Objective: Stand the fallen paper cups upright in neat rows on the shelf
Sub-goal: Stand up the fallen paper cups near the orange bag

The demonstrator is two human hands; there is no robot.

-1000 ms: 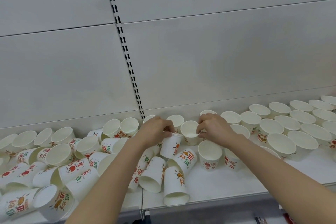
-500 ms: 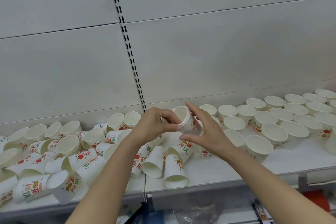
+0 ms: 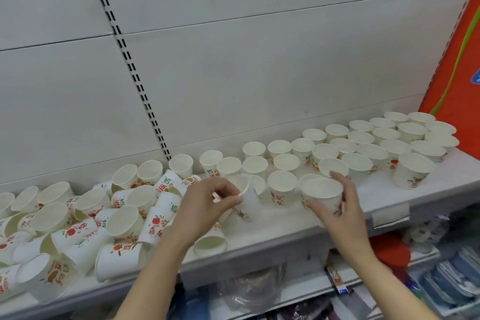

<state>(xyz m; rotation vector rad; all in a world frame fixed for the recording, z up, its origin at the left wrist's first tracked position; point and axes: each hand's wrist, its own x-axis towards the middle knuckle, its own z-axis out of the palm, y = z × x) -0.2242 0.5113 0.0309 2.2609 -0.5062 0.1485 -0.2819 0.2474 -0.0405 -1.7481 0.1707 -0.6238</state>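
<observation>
Head view, looking down on a white shelf point(image 3: 285, 226) crowded with paper cups. Left hand point(image 3: 205, 205), fingers curled, pinching the rim of a tilted cup point(image 3: 246, 202) at the shelf's middle. Right hand point(image 3: 337, 205), fingers and thumb wrapped round an upright cup point(image 3: 320, 193) beside the standing rows point(image 3: 363, 145) at right. Fallen cups point(image 3: 85, 221) heaped at left. Orange panel point(image 3: 457, 80) at far right.

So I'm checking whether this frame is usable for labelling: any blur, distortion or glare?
Head view: motion blur softens the left hand and its tilted paper cup; wide-angle distortion bows the shelf edge and slotted upright; lighting is flat and even, shadows faint, no glare on the upright cups.
</observation>
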